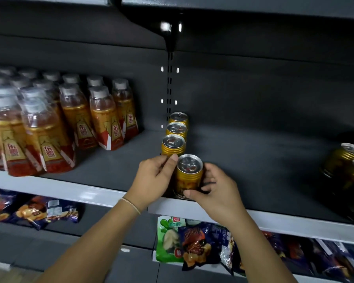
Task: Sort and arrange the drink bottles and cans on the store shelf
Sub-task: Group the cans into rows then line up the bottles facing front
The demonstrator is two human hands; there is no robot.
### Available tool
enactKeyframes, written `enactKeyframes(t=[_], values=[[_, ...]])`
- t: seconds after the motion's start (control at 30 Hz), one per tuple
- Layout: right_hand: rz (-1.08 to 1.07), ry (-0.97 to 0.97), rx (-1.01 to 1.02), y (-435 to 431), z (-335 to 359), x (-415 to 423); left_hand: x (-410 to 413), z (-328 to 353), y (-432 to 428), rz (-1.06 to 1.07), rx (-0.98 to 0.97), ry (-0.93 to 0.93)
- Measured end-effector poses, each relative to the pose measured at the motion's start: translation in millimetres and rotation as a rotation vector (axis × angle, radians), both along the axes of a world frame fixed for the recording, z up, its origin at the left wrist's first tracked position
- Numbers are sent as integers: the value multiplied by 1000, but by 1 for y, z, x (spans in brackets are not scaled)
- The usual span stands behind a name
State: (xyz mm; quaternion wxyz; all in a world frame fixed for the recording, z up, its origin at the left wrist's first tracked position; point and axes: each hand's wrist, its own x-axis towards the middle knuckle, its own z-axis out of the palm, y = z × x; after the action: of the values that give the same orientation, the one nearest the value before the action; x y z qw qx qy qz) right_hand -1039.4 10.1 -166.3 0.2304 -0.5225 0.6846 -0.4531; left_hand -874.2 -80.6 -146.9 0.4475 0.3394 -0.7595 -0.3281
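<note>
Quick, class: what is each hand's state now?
Left hand: curled at the can row; hold cannot be told.
Right hand: holding the front gold can.

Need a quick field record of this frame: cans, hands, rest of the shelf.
can row: four gold cans in one line, front to back, on the shelf
front can: upright near shelf edge
right hand: fingers curled round front can
left hand: against second can; grip unclear
bottles: packed at left
other cans: far right, blurred
lower shelf: snack bags
</note>
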Motion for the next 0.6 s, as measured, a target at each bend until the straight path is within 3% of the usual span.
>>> enactKeyframes(t=[0.37,0.6], values=[[-36,-8,-43,-20,5,42,36,-5,-22,-242,261,165],[-76,15,-66,-17,-5,38,41,-9,-21,-272,233,158]])
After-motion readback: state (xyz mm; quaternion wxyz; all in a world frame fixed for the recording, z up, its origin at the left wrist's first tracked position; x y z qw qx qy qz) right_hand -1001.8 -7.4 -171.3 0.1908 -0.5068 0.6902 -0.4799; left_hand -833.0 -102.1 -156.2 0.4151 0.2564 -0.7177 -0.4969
